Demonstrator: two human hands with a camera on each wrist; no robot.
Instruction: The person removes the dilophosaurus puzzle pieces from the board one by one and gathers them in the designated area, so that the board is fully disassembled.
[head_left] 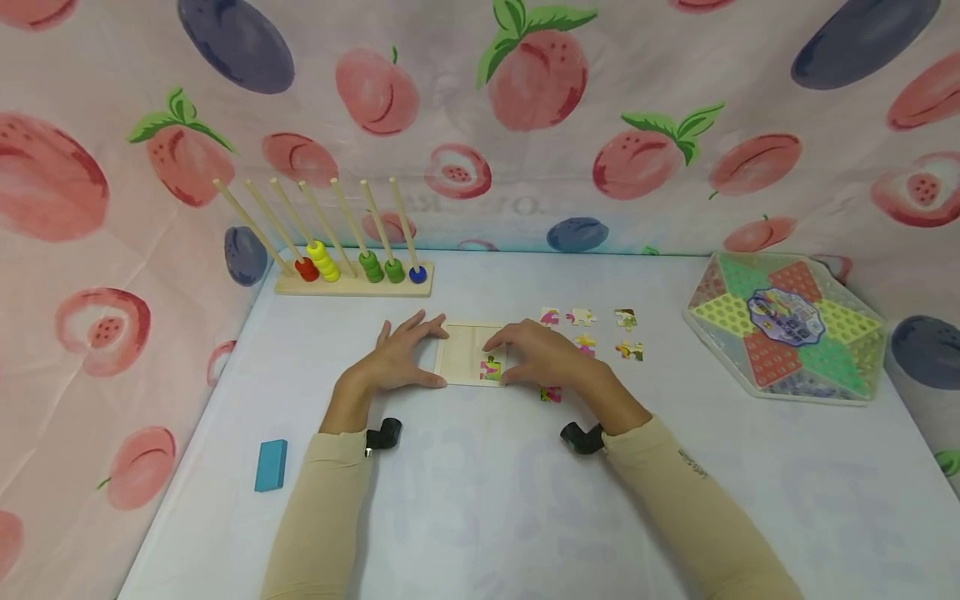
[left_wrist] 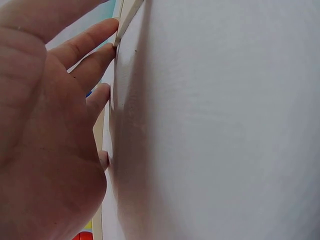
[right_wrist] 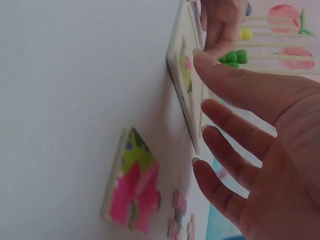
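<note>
A shallow wooden puzzle tray (head_left: pixel 459 354) lies flat on the white table, with one pink and green jigsaw piece (head_left: pixel 490 369) in its lower right corner. Along the tray's left edge my left hand (head_left: pixel 393 357) is spread, thumb by the near corner and fingers by the far one; fingertips touch the rim in the left wrist view. My right hand (head_left: pixel 551 354) hovers over the tray's right side, fingers extended and nothing held. Its thumb is close to the placed piece. Beside the tray, a loose pink and green piece (right_wrist: pixel 134 192) shows in the right wrist view.
Several loose jigsaw pieces (head_left: pixel 629 352) lie right of the tray, some partly behind the right hand. A bead abacus (head_left: pixel 356 287) stands at the back left. A blue block (head_left: pixel 271 466) rests front left, and a hexagonal plastic box (head_left: pixel 787 325) lies at the right.
</note>
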